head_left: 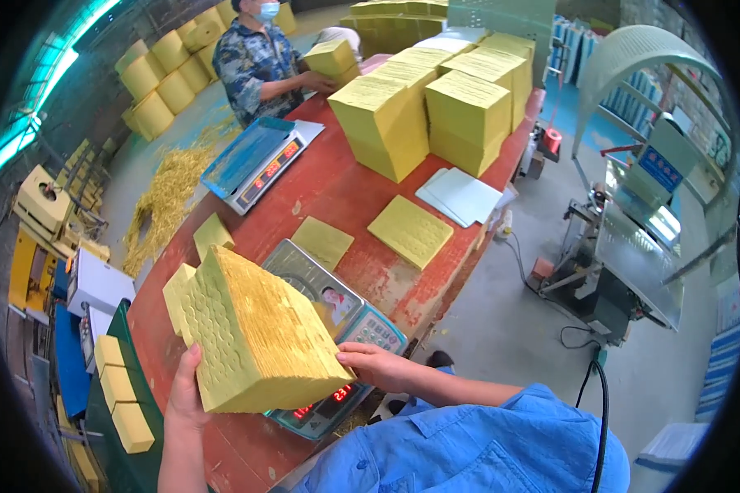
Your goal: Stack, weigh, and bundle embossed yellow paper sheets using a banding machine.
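Observation:
Between my two hands is a thick stack of yellow embossed paper (pixel 259 337), tilted over a digital scale (pixel 374 329) with a red-lit display. My left hand (pixel 187 393) grips the stack's near left side, its thumb against the patterned face. On the opposite side, my right hand (pixel 372 366) is closed on the near right corner. The stack hides part of the scale. Just past the scale lie a thin yellow sheet pile (pixel 322 242) and a thicker one (pixel 411 231). Behind the held stack, smaller yellow blocks (pixel 213 235) show.
Tall yellow paper stacks (pixel 382 115) stand on the red table (pixel 292 201), near pale blue sheets (pixel 459 197). A second scale (pixel 259 164) sits at the far left edge. Across the table, a masked co-worker (pixel 259 62) holds yellow blocks. A machine (pixel 633 246) stands at right.

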The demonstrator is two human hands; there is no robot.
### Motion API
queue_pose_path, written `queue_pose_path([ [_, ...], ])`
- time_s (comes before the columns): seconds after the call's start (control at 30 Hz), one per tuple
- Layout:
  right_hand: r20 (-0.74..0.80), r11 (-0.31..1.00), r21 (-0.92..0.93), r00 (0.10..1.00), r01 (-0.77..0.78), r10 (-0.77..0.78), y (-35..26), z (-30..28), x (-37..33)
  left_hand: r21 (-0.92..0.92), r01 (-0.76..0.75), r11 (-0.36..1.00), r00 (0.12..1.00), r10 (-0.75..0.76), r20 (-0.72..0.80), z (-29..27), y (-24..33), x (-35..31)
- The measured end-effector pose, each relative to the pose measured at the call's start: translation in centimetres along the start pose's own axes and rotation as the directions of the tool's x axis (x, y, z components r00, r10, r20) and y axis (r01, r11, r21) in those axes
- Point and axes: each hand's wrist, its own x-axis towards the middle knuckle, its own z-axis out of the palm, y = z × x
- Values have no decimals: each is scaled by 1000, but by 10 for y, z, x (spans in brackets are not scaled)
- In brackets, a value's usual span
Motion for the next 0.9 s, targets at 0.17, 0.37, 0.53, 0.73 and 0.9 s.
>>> queue_pose_path([
  [0.17,34,997,-61,999,43,-41,-44,-6,-29,-80,7,997,998,-12,-64,18,-16,7],
  [0.37,-46,970,-112,974,214,-220,-161,-61,-12,513,-389,765,823,539,-179,52,-63,70],
  [0.53,-30,967,-82,970,240,-243,-265,-119,68,-329,-156,931,987,133,-92,137,6,198],
  [0.73,-144,985,-27,974,173,-175,-285,-172,159,-406,-39,913,997,10,-74,111,-3,307],
  [0.9,-201,991,-51,971,123,-131,-297,-201,183,-337,52,940,982,-109,-155,105,-17,354],
])
